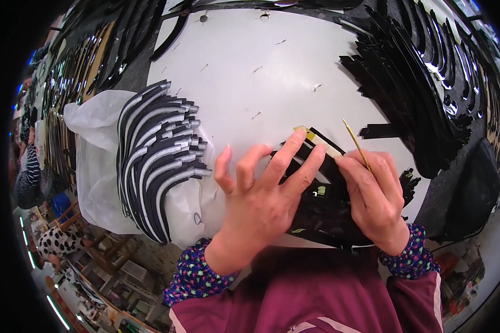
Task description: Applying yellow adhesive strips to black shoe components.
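Along the near edge of the white board (250, 61), the left hand (261, 202), splayed and clenching nothing, touches a pale strip (332, 150) on a black piece (330, 213), presumably steadying it, while the right hand (375, 197) grasps a slender gold rod (354, 137).

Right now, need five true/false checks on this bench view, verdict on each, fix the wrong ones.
1. The stack of curved striped strips lies left of the left hand. True.
2. The left hand holds the slender gold-coloured rod. False: the right hand holds it.
3. Plain black strips are piled at the right edge of the white board. True.
4. Both hands are at the narrow pale strip. True.
5. Both sleeve cuffs are plain white. False: they are dark with small coloured spots.
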Action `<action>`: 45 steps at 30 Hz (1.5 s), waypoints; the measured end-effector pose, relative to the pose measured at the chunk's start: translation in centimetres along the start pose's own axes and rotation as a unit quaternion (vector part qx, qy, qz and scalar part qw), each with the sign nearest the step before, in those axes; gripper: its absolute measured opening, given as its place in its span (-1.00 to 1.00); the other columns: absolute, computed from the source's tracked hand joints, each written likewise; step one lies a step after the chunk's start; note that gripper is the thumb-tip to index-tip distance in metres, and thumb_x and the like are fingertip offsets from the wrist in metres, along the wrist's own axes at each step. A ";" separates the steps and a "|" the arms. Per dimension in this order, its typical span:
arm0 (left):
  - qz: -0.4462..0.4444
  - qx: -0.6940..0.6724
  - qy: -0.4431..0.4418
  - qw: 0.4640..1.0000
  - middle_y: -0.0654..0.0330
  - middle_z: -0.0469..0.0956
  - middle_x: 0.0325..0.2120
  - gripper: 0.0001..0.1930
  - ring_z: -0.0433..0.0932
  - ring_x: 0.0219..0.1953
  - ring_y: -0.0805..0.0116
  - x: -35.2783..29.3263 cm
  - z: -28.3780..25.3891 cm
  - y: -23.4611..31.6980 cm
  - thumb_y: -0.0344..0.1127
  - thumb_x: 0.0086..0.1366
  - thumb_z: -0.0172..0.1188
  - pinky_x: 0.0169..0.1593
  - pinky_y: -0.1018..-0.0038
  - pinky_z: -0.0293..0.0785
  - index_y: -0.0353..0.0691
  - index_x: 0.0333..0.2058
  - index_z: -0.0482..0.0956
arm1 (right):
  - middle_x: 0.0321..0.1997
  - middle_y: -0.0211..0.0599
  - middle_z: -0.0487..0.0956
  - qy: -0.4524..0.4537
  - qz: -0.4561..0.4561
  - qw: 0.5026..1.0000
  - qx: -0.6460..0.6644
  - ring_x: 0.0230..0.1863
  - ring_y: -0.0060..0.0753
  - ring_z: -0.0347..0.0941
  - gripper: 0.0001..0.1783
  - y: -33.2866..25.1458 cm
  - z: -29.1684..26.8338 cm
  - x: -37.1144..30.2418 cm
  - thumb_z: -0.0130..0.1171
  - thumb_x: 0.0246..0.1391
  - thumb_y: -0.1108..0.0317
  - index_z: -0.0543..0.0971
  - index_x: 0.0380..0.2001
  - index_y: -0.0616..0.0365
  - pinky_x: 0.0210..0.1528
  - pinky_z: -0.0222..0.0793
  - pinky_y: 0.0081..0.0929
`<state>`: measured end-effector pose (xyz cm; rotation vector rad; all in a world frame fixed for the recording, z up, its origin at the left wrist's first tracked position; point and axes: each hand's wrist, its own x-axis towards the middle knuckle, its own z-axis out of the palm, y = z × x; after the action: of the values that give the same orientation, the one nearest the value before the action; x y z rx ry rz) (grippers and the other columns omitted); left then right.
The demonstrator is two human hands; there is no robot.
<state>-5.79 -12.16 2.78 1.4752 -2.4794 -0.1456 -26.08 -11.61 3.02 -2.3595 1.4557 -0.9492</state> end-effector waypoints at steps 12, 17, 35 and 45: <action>0.000 -0.010 0.009 1.000 0.53 0.39 0.21 -0.47 0.31 0.06 0.41 0.2 0.0 -0.8 -0.25 0.18 0.23 0.31 0.01 -0.11 0.35 0.16 0.52 | 0.01 -0.09 0.64 -0.023 0.151 0.953 0.263 0.04 -0.34 0.57 -0.64 0.1 -4.2 3.9 -0.11 0.41 0.49 0.41 0.20 0.37 0.04 0.44 -0.50; 0.004 0.001 0.013 1.000 0.52 0.39 0.21 -0.49 0.30 0.07 0.40 0.2 -0.1 -1.2 -0.22 0.19 0.23 0.30 -0.03 -0.09 0.34 0.15 0.52 | -0.18 -0.21 0.64 -0.005 0.189 0.902 0.387 -0.21 -0.50 0.57 -0.65 0.3 -2.1 5.8 -0.08 0.47 0.31 0.50 0.07 0.38 -0.11 0.45 -0.60; -0.019 -0.023 0.038 0.999 0.57 0.36 0.23 -0.43 0.27 0.07 0.40 0.4 0.1 -1.9 -0.25 0.10 0.31 0.30 0.03 -0.09 0.37 0.13 0.56 | -0.37 -0.30 0.52 -0.026 0.113 0.968 0.224 -0.59 -0.59 0.40 -0.86 -0.4 2.8 6.3 0.05 0.39 0.44 0.51 -0.25 0.29 -0.55 0.31 -0.62; -0.021 -0.025 0.036 0.999 0.57 0.36 0.23 -0.44 0.27 0.07 0.40 0.6 0.0 -2.3 -0.24 0.09 0.32 0.29 0.02 -0.07 0.35 0.13 0.57 | -0.41 -0.30 0.52 -0.023 0.105 0.966 0.235 -0.60 -0.59 0.40 -0.88 -0.3 3.0 6.9 0.08 0.36 0.46 0.51 -0.27 0.29 -0.56 0.32 -0.61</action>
<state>-4.07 -13.82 2.42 1.4859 -2.3720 -0.1569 -21.94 -17.84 3.72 -1.8372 1.2604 -1.0390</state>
